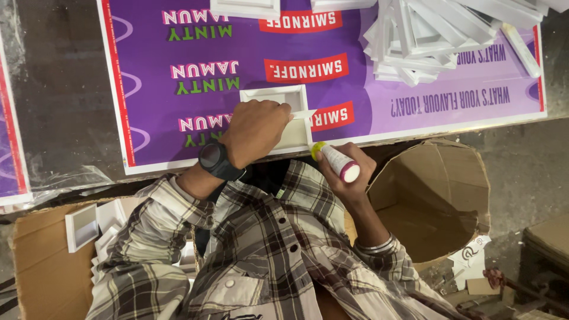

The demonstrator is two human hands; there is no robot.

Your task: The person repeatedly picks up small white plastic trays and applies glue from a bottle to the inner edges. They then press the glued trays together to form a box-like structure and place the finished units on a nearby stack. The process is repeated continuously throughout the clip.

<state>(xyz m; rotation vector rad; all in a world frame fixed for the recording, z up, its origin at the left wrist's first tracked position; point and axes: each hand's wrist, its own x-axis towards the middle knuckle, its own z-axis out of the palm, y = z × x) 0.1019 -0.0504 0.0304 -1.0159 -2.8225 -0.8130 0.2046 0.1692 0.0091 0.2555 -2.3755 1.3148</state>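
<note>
Head view: left hand (256,131) pressed palm-down, fingers curled, on a small white open tray-shaped box (278,109) lying on the purple printed sheet (178,53), near its front edge; a thin white strip (305,113) pinched at the fingertips, just beside the box's right wall. Black wristwatch (216,160) worn on that wrist. Right hand (347,172) closed around a white glue bottle (336,160) with yellow-green tip, tip held touching or just above the sheet's edge, close to the box's lower right corner; contact not resolvable. Stack of like white boxes (415,41) piled at upper right of the sheet, well apart; further white boxes (83,225) stored in an open carton (41,266) at left; empty brown carton (432,201) at right. Step judged: gluing the strip to the box. Next move judged to call for steady hold-down by the left hand and precise placement of the bottle tip along the joint.
</note>
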